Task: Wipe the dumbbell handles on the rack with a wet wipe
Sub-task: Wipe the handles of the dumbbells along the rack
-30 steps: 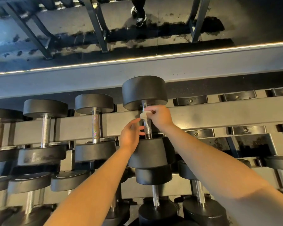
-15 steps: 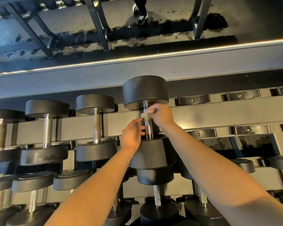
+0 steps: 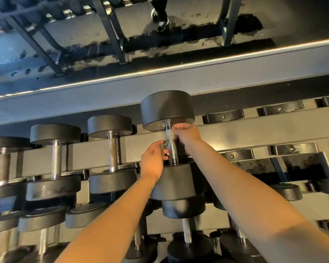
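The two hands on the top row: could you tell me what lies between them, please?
In the head view, the chrome handle of the large dumbbell stands between the left hand and right hand.

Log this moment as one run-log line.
step: wiping handle | right hand: at handle top under far head, wipe not visible | left hand: fingers beside lower handle | dumbbell: on rack

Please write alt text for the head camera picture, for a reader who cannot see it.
A person's right hand grips the top of a big dumbbell's steel handle on a rack, while the left hand touches the handle lower down. Smaller dumbbells sit to the left; no wipe shows clearly.
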A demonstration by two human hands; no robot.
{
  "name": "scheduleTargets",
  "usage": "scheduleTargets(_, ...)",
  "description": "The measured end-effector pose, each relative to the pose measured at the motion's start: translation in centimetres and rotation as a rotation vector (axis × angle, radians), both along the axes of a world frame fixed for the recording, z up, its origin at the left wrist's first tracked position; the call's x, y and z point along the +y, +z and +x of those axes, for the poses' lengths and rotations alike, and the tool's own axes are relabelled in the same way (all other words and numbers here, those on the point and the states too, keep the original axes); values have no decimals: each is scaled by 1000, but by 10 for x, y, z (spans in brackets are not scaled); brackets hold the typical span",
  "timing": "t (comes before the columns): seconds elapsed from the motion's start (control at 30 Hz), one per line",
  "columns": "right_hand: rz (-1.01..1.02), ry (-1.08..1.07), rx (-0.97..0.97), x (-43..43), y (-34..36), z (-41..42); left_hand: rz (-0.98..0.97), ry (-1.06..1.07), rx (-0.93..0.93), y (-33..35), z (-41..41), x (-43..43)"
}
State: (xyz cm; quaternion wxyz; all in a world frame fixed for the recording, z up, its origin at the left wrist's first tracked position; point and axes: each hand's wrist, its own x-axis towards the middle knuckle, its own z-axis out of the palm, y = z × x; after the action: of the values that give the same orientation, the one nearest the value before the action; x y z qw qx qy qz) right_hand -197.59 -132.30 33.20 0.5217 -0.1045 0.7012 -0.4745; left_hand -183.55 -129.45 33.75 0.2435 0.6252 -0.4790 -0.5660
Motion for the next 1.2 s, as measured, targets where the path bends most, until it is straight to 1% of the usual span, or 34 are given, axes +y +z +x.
scheduleTargets(0.13,135,178,-78,25,-5,-2,-3,-35,-13,-1,2,0)
scheduleTargets(0.23,227,260,-147,30,0,-11,6,-32,-12,-1,1,1)
scheduleTargets(0.27,241,251,-173,27,2,-15,4,-28,-12,-1,1,2)
scheduleTargets(0.3,220,203,-250,22,4,-19,1,-26,-11,-1,1,2)
scheduleTargets(0.37,124,65,-470,7,6,-23,-1,-22,-12,-1,1,1)
scheduleTargets(0.4,88,30,-536,0,6,-23,0,-17,-11,-1,1,0)
scheduleTargets(0.43,75,43,-551,-4,6,-21,3,-12,-9,-2,1,0)
scheduleTargets(0.5,116,145,-445,-5,3,-14,3,-13,-10,-2,1,0)
scheduleTargets(0.6,205,335,-157,12,3,-2,-1,-13,-6,-1,1,1)
scheduleTargets(0.63,228,383,-98,18,1,0,3,-14,-4,-1,1,1)
scheduleTargets(0.7,267,441,-47,27,3,0,14,-21,0,0,1,1)
scheduleTargets(0.77,294,420,-13,24,3,-4,19,-22,-4,1,1,2)
scheduleTargets(0.8,281,353,-32,19,4,-5,19,-21,-3,1,1,2)
scheduleTargets(0.83,230,241,-116,12,3,-6,20,-17,-3,0,0,1)
scheduleTargets(0.9,119,14,-374,-1,6,-8,21,-9,-5,0,0,0)
scheduleTargets(0.93,97,-38,-448,-7,7,-8,17,-9,-8,0,-1,0)
scheduleTargets(0.97,85,-36,-486,-9,7,-7,15,-11,-11,1,-1,-1)
scheduleTargets(1.0,95,18,-463,-7,7,-6,15,-12,-14,1,-1,-1)
scheduleTargets(1.03,111,84,-412,-4,5,-4,13,-8,-15,1,-1,-1)
scheduleTargets(1.07,135,169,-320,2,5,-2,10,-2,-13,2,0,0)
scheduleTargets(1.2,231,531,121,28,8,2,15,-1,-4,4,-2,1)
